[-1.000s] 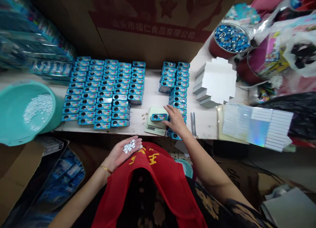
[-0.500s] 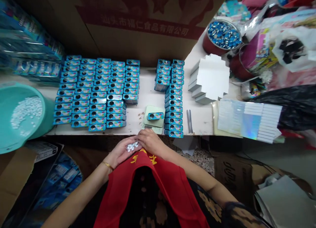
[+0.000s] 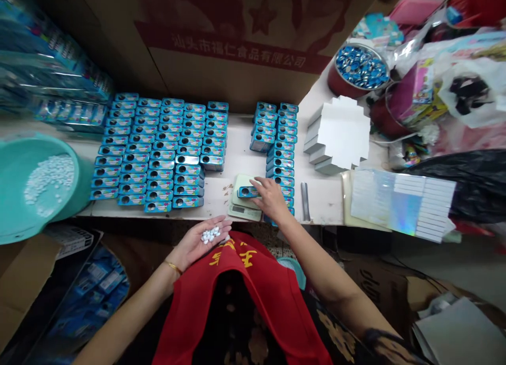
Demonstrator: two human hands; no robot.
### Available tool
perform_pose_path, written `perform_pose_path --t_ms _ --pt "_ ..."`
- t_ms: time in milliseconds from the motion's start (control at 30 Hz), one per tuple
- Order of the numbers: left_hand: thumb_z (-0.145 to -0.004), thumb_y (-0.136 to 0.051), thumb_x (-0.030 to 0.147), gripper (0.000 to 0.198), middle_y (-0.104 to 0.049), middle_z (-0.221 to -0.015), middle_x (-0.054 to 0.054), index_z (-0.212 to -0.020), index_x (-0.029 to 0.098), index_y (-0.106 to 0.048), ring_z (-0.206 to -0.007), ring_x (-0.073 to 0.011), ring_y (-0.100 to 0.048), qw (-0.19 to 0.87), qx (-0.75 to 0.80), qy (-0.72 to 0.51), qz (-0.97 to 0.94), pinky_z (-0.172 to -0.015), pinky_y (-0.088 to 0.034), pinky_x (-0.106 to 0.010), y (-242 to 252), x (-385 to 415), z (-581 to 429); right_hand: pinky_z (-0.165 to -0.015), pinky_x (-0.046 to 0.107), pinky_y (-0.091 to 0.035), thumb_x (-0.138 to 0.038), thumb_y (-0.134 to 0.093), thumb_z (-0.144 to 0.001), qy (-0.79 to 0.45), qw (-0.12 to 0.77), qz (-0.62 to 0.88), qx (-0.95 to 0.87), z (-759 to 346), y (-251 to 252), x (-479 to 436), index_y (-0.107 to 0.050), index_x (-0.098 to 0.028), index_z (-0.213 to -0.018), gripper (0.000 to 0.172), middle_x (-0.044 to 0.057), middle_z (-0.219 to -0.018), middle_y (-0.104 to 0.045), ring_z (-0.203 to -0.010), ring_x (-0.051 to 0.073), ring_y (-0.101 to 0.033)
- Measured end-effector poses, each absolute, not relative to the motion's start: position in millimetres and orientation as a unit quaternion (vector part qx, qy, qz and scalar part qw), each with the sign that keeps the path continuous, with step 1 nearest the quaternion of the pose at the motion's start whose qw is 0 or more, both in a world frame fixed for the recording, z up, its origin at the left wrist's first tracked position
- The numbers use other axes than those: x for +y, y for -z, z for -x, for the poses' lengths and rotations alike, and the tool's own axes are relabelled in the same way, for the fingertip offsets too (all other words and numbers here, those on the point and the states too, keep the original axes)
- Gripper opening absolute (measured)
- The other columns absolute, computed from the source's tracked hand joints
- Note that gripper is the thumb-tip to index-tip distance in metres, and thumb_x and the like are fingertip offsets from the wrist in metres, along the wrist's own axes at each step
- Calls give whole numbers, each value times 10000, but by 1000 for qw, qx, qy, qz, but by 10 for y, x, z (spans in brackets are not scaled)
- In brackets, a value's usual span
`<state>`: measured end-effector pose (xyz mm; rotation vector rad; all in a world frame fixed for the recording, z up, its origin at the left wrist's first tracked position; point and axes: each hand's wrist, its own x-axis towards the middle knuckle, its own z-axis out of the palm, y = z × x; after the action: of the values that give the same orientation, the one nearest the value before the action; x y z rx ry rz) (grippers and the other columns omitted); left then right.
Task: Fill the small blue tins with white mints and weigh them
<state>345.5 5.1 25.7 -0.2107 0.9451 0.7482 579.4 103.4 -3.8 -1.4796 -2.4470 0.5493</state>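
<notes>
Palm up near the table's front edge, my left hand (image 3: 200,242) carries a small heap of white candies (image 3: 211,234) in its cupped palm. My right hand (image 3: 271,197) is over the right side of a pale green scale (image 3: 244,212). Its fingers are spread about the right end of a small blue tin (image 3: 247,191), which lies on the scale's pan; no firm grip shows. Part of that tin is hidden by the hand. Rows of similar blue tins (image 3: 164,165) stand to the left, and another column of tins (image 3: 281,154) runs behind my right hand.
A teal basin (image 3: 79,191) with white candies stands at the left. To the right lie a metal strip (image 3: 305,201), stacked white cartons (image 3: 343,130) and a bowl of blue lids (image 3: 360,67). A large cardboard box (image 3: 229,70) closes off the back.
My right hand has left my left hand and moved up and right to the tin on the scale. My left hand stays in place with the candies, its palm now uncovered.
</notes>
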Motion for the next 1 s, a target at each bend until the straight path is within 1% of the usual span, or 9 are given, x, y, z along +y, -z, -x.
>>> perform_pose_path --t_ms 100,233,433,533,600,667,733,833,1000 --pt "-755 -503 53 467 -619 -1093 -190 -1221 66 -483 -1043 -253 -566 797 455 -377 125 -881 -473 -333 -242 13 -3329 -831 396 -396 -201 -576 -766 -179 77 491 -849 -5775 107 1108 -515 -155 -1162 403 114 -1095 -556 -982 255 -450" --pt "-763 -474 37 498 -618 -1098 -184 -1258 80 -447 -1036 -238 -572 765 468 -419 140 -879 -479 -326 -234 -57 -3135 -822 392 -415 -236 -546 -792 -180 105 469 -858 -5307 162 1354 -510 -162 -1142 359 109 -1026 -550 -939 248 -448" --pt "-754 -445 -7 543 -626 -1081 -178 -1290 62 -393 -1014 -233 -584 725 500 -446 159 -847 -503 -299 -268 -107 -2973 -779 345 -437 -236 -573 -788 -180 107 481 -851 -4585 271 1623 -493 -182 -1155 380 107 -1085 -509 -974 236 -432" --pt "-766 -432 -9 555 -628 -1081 -163 -1309 92 -372 -1022 -231 -580 717 505 -450 168 -844 -508 -300 -278 -97 -2933 -792 338 -420 -267 -529 -824 -162 129 483 -851 -4757 303 1804 -525 -187 -1133 319 103 -1087 -515 -964 224 -435" --pt "-772 -427 -7 562 -626 -1080 -166 -1320 93 -354 -1024 -233 -578 714 506 -453 170 -842 -509 -305 -275 -94 -2913 -808 353 -395 -252 -479 -851 -126 136 527 -829 -5030 293 2024 -563 -166 -1091 268 121 -1087 -518 -965 228 -431" --pt "-772 -435 -2 567 -621 -1082 -185 -1325 70 -336 -1029 -242 -575 709 505 -462 170 -844 -508 -311 -266 -104 -2905 -786 376 -373 -248 -462 -855 -62 122 602 -787 -5314 284 2292 -583 -169 -1073 262 132 -1113 -504 -978 257 -413" --pt "-769 -446 3 571 -617 -1085 -194 -1325 62 -332 -1029 -247 -574 707 500 -470 172 -845 -507 -317 -258 -124 -2912 -759 384 -349 -230 -449 -854 -17 77 630 -773 -5524 302 2537 -614 -183 -1022 240 134 -1113 -504 -981 276 -401" --pt "-763 -447 -1 561 -622 -1080 -184 -1311 80 -355 -1000 -242 -592 708 492 -472 186 -833 -511 -322 -256 -150 -2947 -743 381 -317 -217 -410 -865 15 18 603 -797 -5672 343 2721 -648 -183 -931 249 134 -1121 -505 -980 276 -390" --pt "-763 -448 3 475 -640 -1025 -188 -1235 46 -421 -922 -230 -629 702 484 -483 199 -809 -515 -327 -264 -146 -3020 -812 372 -270 -192 -416 -852 43 -3 510 -859 -5755 133 2379 -653 -188 -884 240 100 -1172 -495 -974 245 -390"
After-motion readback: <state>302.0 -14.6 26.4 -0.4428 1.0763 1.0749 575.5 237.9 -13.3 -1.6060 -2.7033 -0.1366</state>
